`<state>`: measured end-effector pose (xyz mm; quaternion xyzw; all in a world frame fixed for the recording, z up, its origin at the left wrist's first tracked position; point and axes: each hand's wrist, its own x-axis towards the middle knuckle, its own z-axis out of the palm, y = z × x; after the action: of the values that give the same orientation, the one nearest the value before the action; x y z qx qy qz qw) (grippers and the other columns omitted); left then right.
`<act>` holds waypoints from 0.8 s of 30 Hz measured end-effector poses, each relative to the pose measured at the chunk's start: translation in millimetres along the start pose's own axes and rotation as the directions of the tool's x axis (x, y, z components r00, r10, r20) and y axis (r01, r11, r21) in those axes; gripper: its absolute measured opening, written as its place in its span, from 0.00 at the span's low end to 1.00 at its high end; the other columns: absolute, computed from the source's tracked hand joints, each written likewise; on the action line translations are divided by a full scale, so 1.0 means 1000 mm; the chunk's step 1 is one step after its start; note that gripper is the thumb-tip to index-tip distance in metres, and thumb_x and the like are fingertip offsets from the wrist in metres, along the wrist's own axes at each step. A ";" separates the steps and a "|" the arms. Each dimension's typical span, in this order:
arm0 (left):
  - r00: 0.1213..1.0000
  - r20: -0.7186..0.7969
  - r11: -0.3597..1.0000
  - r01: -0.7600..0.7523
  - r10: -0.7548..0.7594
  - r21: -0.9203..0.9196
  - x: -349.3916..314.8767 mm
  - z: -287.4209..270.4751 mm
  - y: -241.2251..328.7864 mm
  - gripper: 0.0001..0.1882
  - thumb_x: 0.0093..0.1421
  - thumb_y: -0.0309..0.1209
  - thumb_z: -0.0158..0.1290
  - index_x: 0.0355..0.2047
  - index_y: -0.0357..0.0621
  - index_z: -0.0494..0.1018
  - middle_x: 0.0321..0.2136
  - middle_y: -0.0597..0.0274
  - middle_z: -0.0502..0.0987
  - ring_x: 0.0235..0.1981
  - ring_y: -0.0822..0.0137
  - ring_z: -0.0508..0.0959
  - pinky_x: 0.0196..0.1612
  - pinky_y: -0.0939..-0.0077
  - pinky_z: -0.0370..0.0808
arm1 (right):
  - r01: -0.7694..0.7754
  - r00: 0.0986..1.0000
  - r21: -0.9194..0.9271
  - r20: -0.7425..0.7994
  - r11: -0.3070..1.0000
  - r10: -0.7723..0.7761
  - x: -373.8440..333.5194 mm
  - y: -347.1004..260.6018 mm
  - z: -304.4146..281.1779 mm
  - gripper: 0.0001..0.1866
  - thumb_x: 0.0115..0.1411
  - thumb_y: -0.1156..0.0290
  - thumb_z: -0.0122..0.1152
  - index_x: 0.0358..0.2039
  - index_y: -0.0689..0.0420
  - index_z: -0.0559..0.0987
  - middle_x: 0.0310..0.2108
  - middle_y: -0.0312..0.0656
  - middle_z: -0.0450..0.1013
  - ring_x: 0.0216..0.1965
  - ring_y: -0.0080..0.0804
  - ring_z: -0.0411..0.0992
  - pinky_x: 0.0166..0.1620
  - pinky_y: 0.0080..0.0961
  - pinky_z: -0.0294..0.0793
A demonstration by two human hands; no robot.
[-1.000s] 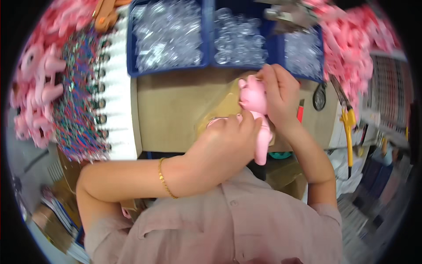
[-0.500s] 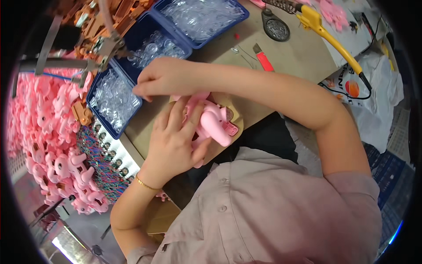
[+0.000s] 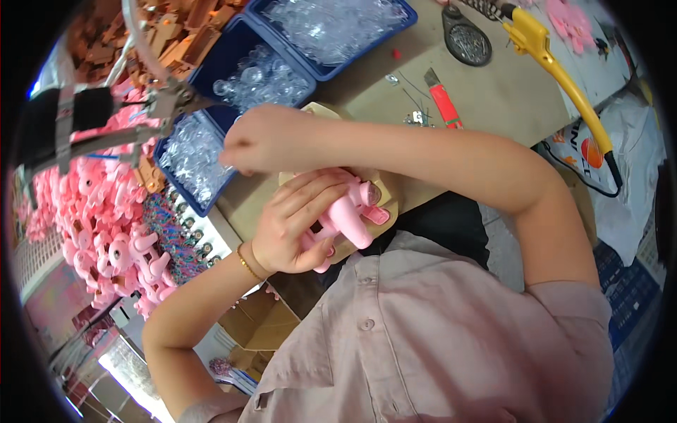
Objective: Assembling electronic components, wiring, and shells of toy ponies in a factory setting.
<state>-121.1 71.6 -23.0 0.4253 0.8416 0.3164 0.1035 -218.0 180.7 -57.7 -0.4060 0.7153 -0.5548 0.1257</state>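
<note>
Gripping: the left hand (image 3: 293,229) is wrapping its fingers around a pink toy figure (image 3: 345,215), closed on its body.
Right hand (image 3: 257,139): is curling into a loose fist above the toy, near the blue trays (image 3: 233,67); I cannot tell whether it is pinching anything.
Toy: is lying tilted over a tan pad (image 3: 388,201) on the bench (image 3: 493,84), pink and glossy, legs pointing right.

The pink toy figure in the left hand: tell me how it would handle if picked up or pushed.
The pink toy figure looks like moulded plastic, so probably stiff and light. Its glossy surface may be somewhat slippery, though the left hand wraps it securely. With protruding limbs, it would more likely tip than roll if pushed on the workbench.
</note>
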 end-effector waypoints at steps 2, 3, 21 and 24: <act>0.999 -0.025 0.999 -0.025 0.024 -0.035 0.000 0.003 -0.003 0.29 0.48 0.38 0.49 0.49 0.32 0.69 0.49 0.46 0.72 0.51 0.47 0.71 0.55 0.59 0.67 | 0.274 0.917 0.351 -0.377 0.895 -0.133 -0.001 0.008 -0.009 0.17 0.60 0.59 0.53 0.22 0.59 0.77 0.14 0.35 0.70 0.17 0.22 0.66 0.21 0.24 0.63; 1.000 -0.003 1.000 -0.011 0.011 -0.021 -0.001 0.002 -0.002 0.29 0.48 0.37 0.50 0.50 0.33 0.69 0.50 0.46 0.71 0.52 0.47 0.71 0.55 0.59 0.67 | 0.115 0.946 0.637 -0.305 0.762 0.113 -0.005 0.007 -0.018 0.17 0.61 0.61 0.53 0.21 0.58 0.76 0.13 0.34 0.67 0.15 0.19 0.62 0.19 0.21 0.58; 0.822 -0.364 0.862 0.499 -0.438 0.089 -0.034 0.021 0.052 0.19 0.57 0.36 0.53 0.47 0.42 0.71 0.41 0.54 0.71 0.39 0.55 0.74 0.43 0.63 0.71 | -0.458 0.859 0.017 -0.250 0.889 0.448 -0.079 -0.033 -0.051 0.12 0.61 0.67 0.53 0.26 0.61 0.77 0.18 0.33 0.65 0.20 0.20 0.62 0.25 0.19 0.60; 0.802 -0.242 0.829 0.558 -0.546 -0.023 -0.037 0.012 0.040 0.21 0.57 0.35 0.53 0.48 0.38 0.69 0.40 0.51 0.71 0.39 0.52 0.73 0.44 0.63 0.71 | -0.224 0.969 -0.403 -0.187 0.887 0.160 -0.063 -0.047 -0.055 0.12 0.60 0.67 0.53 0.31 0.64 0.77 0.26 0.42 0.70 0.28 0.33 0.69 0.33 0.26 0.67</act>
<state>-66.7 65.4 -10.7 0.1231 0.9425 0.3006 0.0789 -192.0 261.6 -12.8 -0.3081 0.8620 -0.4010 0.0357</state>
